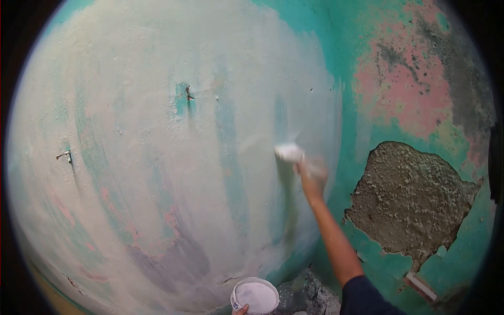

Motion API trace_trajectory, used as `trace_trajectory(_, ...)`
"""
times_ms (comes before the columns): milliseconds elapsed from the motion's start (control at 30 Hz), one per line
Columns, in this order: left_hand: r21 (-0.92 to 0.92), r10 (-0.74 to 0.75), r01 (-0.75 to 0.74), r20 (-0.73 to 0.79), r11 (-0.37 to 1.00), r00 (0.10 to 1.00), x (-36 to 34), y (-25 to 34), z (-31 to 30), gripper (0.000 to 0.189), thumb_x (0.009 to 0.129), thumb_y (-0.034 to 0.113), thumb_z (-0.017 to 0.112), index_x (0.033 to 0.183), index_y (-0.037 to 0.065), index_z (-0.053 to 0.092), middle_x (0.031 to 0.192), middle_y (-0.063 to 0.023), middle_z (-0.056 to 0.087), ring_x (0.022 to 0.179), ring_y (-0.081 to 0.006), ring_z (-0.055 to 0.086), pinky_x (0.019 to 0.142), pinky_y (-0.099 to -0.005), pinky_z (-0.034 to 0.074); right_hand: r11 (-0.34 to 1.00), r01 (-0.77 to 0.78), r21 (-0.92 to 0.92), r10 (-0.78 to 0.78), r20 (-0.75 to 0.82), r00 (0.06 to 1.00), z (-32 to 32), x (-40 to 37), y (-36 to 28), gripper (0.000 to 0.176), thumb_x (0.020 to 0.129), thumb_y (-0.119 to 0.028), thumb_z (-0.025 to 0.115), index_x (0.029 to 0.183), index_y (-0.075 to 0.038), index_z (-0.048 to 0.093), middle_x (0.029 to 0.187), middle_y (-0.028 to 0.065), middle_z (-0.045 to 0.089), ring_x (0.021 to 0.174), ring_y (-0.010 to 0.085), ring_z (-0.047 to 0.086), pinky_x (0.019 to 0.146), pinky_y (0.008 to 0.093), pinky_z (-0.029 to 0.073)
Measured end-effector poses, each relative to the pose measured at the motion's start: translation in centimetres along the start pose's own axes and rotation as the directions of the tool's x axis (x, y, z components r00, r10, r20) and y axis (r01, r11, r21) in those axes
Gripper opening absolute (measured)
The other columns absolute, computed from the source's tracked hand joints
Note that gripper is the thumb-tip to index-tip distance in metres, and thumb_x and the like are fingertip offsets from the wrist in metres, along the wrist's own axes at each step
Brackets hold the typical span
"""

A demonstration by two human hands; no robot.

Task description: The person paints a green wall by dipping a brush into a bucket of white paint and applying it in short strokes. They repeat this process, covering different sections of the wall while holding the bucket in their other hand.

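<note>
My right hand [314, 181] is closed around a paintbrush [289, 152], somewhat smeared by motion. The bristles are coated in white and lie against the wall [157, 126], beside a streak where teal still shows through. At the bottom edge, my left hand [241, 310] grips a small tub [234, 297] of white paint [258, 297]. Only the thumb is visible, hooked over the rim; the other fingers are out of view.
Two metal hooks or nails, one in the middle [189, 93] and one at left [65, 156], stick out of the wall. On the right, the teal side wall has peeling pink patches [404, 79] and a bare rough plaster area [415, 197]. Rubble [315, 294] lies below.
</note>
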State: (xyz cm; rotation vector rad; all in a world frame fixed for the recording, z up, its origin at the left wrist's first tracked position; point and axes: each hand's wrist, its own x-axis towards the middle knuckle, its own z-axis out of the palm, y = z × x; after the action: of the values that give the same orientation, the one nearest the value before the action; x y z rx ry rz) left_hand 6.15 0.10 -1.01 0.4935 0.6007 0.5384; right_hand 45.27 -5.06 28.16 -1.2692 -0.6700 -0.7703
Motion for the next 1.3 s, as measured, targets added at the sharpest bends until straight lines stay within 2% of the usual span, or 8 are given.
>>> trace_trajectory(167,-0.017,-0.114,0.114,-0.070,0.993,0.991,-3.2,-1.1,4.4,0.048,0.087,0.020,0.064,0.130,0.003,0.050,0.118,-0.0111,0.060,0.107,-0.0249,0.059,0.087,-0.0372,0.053,0.956,-0.288,-0.051,0.292,0.181,0.939,-3.4,-4.8,2.1,0.027,0.087,-0.013,0.069,0.067,-0.006,0.051,0.063,0.0030,0.062,0.061,0.0095,0.062,0.057,0.0260,0.050)
trace_trajectory(533,0.047,0.037,-0.033,-0.086,0.998,0.996,-3.4,-5.6,3.2,0.045,0.086,0.018,0.065,0.129,0.007,0.053,0.120,-0.0136,0.057,0.111,-0.0280,0.056,0.092,-0.0385,0.048,0.971,0.212,0.113,-0.217,0.033,0.976,3.2,19.4,-12.4,0.033,0.088,-0.031,0.068,0.071,-0.005,0.057,0.066,0.0113,0.066,0.063,0.0209,0.066,0.067,0.0333,0.052)
trace_trajectory(600,0.795,0.545,-0.606,0.520,-0.027,0.658,-5.2,-5.9,2.9,0.042,0.089,0.018,0.063,0.128,0.005,0.053,0.121,-0.0159,0.056,0.113,-0.0295,0.055,0.095,-0.0395,0.045,0.957,0.275,0.096,-0.274,-0.022,0.962,3.8,19.2,-10.9,0.032,0.087,-0.031,0.068,0.071,-0.005,0.058,0.069,0.0135,0.066,0.063,0.0244,0.066,0.066,0.0342,0.052)
trace_trajectory(700,0.827,0.540,-0.555,0.507,-0.085,0.672,-6.2,-5.8,2.9,0.041,0.091,0.019,0.061,0.128,0.002,0.053,0.122,-0.0183,0.054,0.115,-0.0307,0.053,0.096,-0.0407,0.044,0.892,0.440,-0.101,-0.442,0.007,0.897,1.9,11.1,-2.9,0.028,0.086,-0.025,0.071,0.072,-0.004,0.058,0.068,0.0142,0.064,0.062,0.0257,0.065,0.058,0.0354,0.050)
trace_trajectory(833,0.820,0.424,-0.276,0.046,0.501,0.905,-7.0,-5.2,6.8,0.041,0.089,0.018,0.063,0.127,0.004,0.054,0.119,-0.0160,0.057,0.113,-0.0295,0.055,0.095,-0.0394,0.045,0.967,0.250,0.047,-0.253,0.065,0.965,-1.2,0.4,0.3,0.022,0.083,-0.016,0.072,0.073,-0.002,0.058,0.066,0.0118,0.062,0.055,0.0232,0.062,0.054,0.0320,0.049)
trace_trajectory(900,0.018,-0.002,0.007,-0.273,1.000,0.962,-5.8,-4.9,7.2,0.042,0.087,0.019,0.064,0.125,0.004,0.055,0.115,-0.0125,0.059,0.111,-0.0261,0.057,0.095,-0.0371,0.047,0.982,0.190,0.012,-0.190,0.155,0.969,-2.6,-2.0,1.6,0.021,0.084,-0.015,0.071,0.073,-0.002,0.058,0.065,0.0112,0.062,0.056,0.0219,0.063,0.055,0.0312,0.049)
trace_trajectory(1067,0.084,0.062,-0.043,-0.243,0.996,0.968,-5.9,-5.7,6.2,0.044,0.087,0.022,0.064,0.125,0.003,0.055,0.115,-0.0086,0.060,0.108,-0.0223,0.058,0.091,-0.0351,0.049,0.995,-0.094,0.019,0.079,0.383,0.920,-3.0,3.2,-1.4,0.018,0.086,-0.015,0.069,0.076,-0.003,0.061,0.072,0.0061,0.067,0.064,0.0123,0.064,0.058,0.0282,0.050)
trace_trajectory(1300,0.126,0.058,-0.019,-0.310,0.992,0.949,-9.2,-4.7,9.5,0.046,0.087,0.028,0.063,0.126,0.005,0.055,0.115,-0.0088,0.060,0.108,-0.0203,0.057,0.088,-0.0336,0.049,0.690,0.715,-0.113,-0.676,0.252,0.692,0.3,18.1,-10.8,0.025,0.087,-0.023,0.070,0.105,-0.005,0.070,0.087,0.0160,0.070,0.076,0.0285,0.068,0.066,0.0340,0.054)
